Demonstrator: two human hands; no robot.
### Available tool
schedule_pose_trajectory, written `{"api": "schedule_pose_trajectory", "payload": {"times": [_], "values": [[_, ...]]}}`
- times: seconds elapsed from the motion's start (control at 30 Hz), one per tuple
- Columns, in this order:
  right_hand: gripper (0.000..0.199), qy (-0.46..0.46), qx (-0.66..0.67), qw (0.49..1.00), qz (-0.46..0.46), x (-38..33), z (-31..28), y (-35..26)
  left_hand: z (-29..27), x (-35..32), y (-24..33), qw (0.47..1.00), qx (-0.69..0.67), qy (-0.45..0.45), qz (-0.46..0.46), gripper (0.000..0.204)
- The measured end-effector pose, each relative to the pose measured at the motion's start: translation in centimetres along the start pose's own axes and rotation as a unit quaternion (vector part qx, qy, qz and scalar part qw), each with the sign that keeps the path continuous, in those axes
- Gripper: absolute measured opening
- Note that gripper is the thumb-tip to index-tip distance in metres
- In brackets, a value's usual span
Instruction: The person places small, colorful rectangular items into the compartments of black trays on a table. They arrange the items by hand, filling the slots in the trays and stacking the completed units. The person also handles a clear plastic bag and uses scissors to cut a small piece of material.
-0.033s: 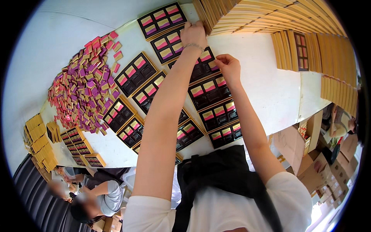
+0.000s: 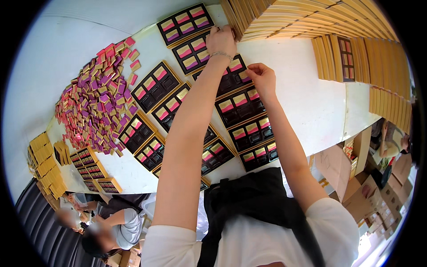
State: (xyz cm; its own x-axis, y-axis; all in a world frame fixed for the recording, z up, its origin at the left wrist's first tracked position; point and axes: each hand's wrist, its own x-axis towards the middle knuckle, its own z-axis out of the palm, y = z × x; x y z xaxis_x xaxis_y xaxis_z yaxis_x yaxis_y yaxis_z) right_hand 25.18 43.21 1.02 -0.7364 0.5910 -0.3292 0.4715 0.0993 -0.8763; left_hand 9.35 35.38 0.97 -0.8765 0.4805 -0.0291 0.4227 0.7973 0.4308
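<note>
Several dark trays in gold boxes lie in slanting rows on the white table. Many hold a row of pink-and-gold wrapped squares, with dark compartments beside them. My right hand (image 2: 263, 79) pinches a purple-and-gold wrapped square (image 2: 244, 76) at the right corner of one tray (image 2: 227, 83). My left hand (image 2: 222, 42), with a bracelet at its wrist, is curled over the right end of a farther tray (image 2: 191, 52) holding pink and purple squares. Whatever its fingers hold is hidden. Beyond it lies a filled tray (image 2: 185, 24). My left forearm covers parts of the middle trays.
A large heap of pink, purple and gold squares (image 2: 95, 95) spreads at the left. Gold boxes (image 2: 311, 20) stand stacked along the far right, with more boxes (image 2: 382, 62) beside them. Two people (image 2: 120, 224) sit at lower left; cardboard boxes (image 2: 364, 196) stand at lower right.
</note>
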Motion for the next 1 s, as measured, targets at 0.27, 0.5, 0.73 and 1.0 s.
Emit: {"api": "schedule_pose_trajectory", "payload": {"times": [0.27,0.5,0.73,1.0], "values": [[0.016,0.012,0.012,1.0,-0.002,-0.1,0.2,0.7,1.0,-0.4,0.6,0.997,0.009,0.07,-0.016,0.033],[0.017,-0.002,-0.04,0.999,-0.037,-0.4,-0.5,0.6,-1.1,-3.2,-0.6,0.978,-0.18,0.102,-0.027,0.032],[0.016,-0.007,-0.154,0.978,-0.139,-1.7,0.4,-0.6,-5.6,-6.6,-4.2,0.944,-0.287,-0.149,0.059,0.024],[0.027,-0.001,-0.286,0.892,-0.351,-4.1,-0.2,-0.3,-4.6,-8.0,-3.6,0.956,-0.139,-0.208,0.155,0.023]]}}
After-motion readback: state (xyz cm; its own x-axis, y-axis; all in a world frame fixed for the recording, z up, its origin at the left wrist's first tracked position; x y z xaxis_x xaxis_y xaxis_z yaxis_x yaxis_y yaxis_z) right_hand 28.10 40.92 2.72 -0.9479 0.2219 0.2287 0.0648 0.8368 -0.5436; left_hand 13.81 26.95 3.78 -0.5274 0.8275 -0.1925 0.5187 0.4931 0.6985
